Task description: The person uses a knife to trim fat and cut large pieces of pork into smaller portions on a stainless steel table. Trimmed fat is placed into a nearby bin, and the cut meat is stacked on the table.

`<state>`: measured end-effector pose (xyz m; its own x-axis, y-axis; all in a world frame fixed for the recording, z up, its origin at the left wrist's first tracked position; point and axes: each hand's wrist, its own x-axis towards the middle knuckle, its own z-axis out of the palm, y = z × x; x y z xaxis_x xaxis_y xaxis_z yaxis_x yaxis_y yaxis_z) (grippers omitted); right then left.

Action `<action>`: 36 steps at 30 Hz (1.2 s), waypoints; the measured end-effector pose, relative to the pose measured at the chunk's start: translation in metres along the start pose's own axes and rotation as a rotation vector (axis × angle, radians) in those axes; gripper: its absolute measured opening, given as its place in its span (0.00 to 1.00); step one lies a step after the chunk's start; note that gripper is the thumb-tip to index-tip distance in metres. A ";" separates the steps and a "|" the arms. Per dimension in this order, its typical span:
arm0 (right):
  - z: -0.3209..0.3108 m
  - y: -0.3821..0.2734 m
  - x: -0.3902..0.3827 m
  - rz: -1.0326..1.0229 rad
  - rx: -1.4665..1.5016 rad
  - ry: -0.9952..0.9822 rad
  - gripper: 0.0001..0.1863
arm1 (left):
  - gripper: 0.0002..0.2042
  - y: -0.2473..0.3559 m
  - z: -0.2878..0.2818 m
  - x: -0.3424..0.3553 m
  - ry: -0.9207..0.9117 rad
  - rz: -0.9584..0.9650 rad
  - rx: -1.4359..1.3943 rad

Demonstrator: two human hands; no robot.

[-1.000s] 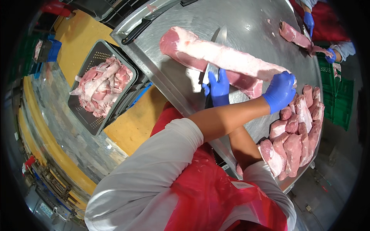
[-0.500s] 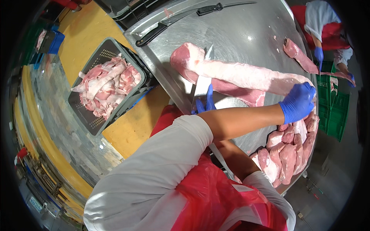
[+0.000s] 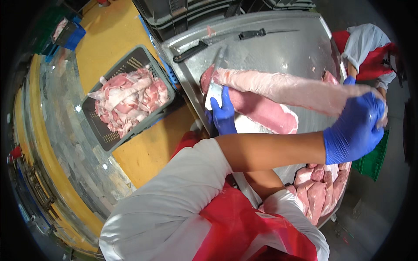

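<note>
- And here we are at the metal table (image 3: 305, 54), arms crossed, left forearm over right!
- The left hand (image 3: 356, 130), in its blue glove, is clenched on the far right end of a long pale strip (image 3: 278, 87), holding it up off the table.
- The right hand (image 3: 223, 114), gloved to match, wraps around a knife (image 3: 214, 92), its handle mostly hidden by the fingers, its broad blade lying across the strip's left end.
- Beneath sits the pink loin (image 3: 263, 112), flat on the table between the two hands, the strip slanting up and away from it to the right. Whether the two are joined at the blade, I can't tell from here!
- Over by the table's upper-left corner rests a black-handled knife (image 3: 191, 51), with a slim black-handled tool (image 3: 252, 34) just beyond it.
- Down at the right, a pile of meat pieces (image 3: 318, 191) crowds the table edge, near the left forearm.
- Off to the left, a grey crate (image 3: 150, 52) is heaped with pink-and-white trimmings (image 3: 130, 104).
- Across the table, a co-worker in a red apron (image 3: 342, 41) has one blue-gloved hand (image 3: 349, 81) beside another piece of meat (image 3: 329, 77).
</note>
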<state>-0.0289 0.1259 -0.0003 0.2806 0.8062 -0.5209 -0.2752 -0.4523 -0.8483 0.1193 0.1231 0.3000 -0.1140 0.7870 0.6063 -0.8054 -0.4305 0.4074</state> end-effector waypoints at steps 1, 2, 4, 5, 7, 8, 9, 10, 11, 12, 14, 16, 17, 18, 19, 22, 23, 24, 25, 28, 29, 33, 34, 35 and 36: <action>0.004 -0.014 0.007 0.013 -0.007 -0.019 0.33 | 0.07 0.010 -0.011 0.023 -0.071 -0.049 -0.070; 0.014 -0.011 0.005 -0.033 0.076 -0.135 0.33 | 0.06 0.022 -0.024 0.044 -0.120 -0.090 -0.092; 0.010 -0.005 -0.028 -0.111 0.006 -0.326 0.31 | 0.07 0.037 -0.090 0.074 -0.135 -0.184 -0.022; 0.023 -0.011 -0.055 -0.157 -0.053 -0.493 0.31 | 0.07 0.077 -0.131 0.100 -0.101 -0.162 0.103; -0.022 0.023 -0.062 0.052 0.244 -0.483 0.30 | 0.09 0.098 -0.199 0.119 -0.107 -0.279 0.227; -0.039 0.036 -0.066 0.195 0.454 -0.494 0.30 | 0.11 0.126 -0.242 0.137 -0.096 -0.292 0.354; -0.066 0.042 -0.084 0.086 0.292 -0.396 0.32 | 0.12 0.165 -0.287 0.157 -0.076 -0.299 0.472; -0.089 0.043 -0.103 -0.007 0.116 -0.315 0.34 | 0.13 0.224 -0.321 0.177 -0.055 -0.284 0.584; -0.113 0.038 -0.129 -0.406 -0.554 -0.087 0.36 | 0.15 0.277 -0.350 0.196 -0.035 -0.287 0.647; -0.136 0.034 -0.147 -0.242 -0.440 -0.005 0.36 | 0.16 0.319 -0.365 0.206 0.023 -0.304 0.694; -0.191 0.056 -0.172 -0.151 -0.319 0.196 0.37 | 0.18 0.349 -0.366 0.205 0.186 -0.332 0.758; -0.232 0.073 -0.192 -0.182 -0.242 0.375 0.37 | 0.18 0.345 -0.348 0.195 0.371 -0.377 0.819; -0.244 0.065 -0.201 -0.143 -0.167 0.439 0.38 | 0.18 0.340 -0.356 0.184 0.313 -0.408 0.887; -0.258 0.069 -0.206 -0.169 -0.174 0.485 0.38 | 0.19 0.329 -0.363 0.172 0.255 -0.442 0.944; -0.267 0.071 -0.206 -0.184 -0.205 0.529 0.38 | 0.12 0.298 -0.361 0.141 0.138 -0.485 1.029; -0.290 0.076 -0.201 -0.155 -0.117 0.596 0.39 | 0.06 0.258 -0.494 0.085 -0.327 -0.769 1.491; -0.288 0.072 -0.193 -0.160 -0.067 0.561 0.39 | 0.07 0.264 -0.571 0.071 -0.710 -1.026 2.047; -0.289 0.058 -0.201 -0.099 -0.067 0.588 0.39 | 0.09 0.210 -0.534 0.046 -1.133 -0.871 2.021; -0.290 0.047 -0.202 -0.080 0.104 0.575 0.41 | 0.10 0.169 -0.464 0.008 -1.529 -0.668 1.967; -0.283 0.028 -0.183 -0.124 0.332 0.562 0.42 | 0.14 0.058 -0.363 -0.035 -1.106 -0.466 1.567; -0.278 0.020 -0.173 -0.144 0.371 0.602 0.41 | 0.14 0.028 -0.309 -0.034 -1.123 -0.468 1.488; -0.268 0.008 -0.117 -0.243 0.664 0.651 0.38 | 0.11 -0.064 -0.252 -0.042 -1.275 -0.541 1.308; -0.268 0.006 -0.107 -0.232 0.641 0.715 0.39 | 0.11 -0.077 -0.242 -0.043 -1.333 -0.531 1.309; -0.265 0.006 -0.103 -0.208 0.622 0.788 0.40 | 0.11 -0.087 -0.236 -0.049 -1.342 -0.570 1.270; -0.265 0.007 -0.103 -0.190 0.627 0.809 0.40 | 0.11 -0.097 -0.229 -0.054 -1.352 -0.608 1.230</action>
<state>0.1840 -0.0610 0.0222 0.8383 0.2418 -0.4887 -0.5259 0.1216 -0.8418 0.0703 0.2233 0.0715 0.9267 0.3752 0.0193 0.3024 -0.7754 0.5544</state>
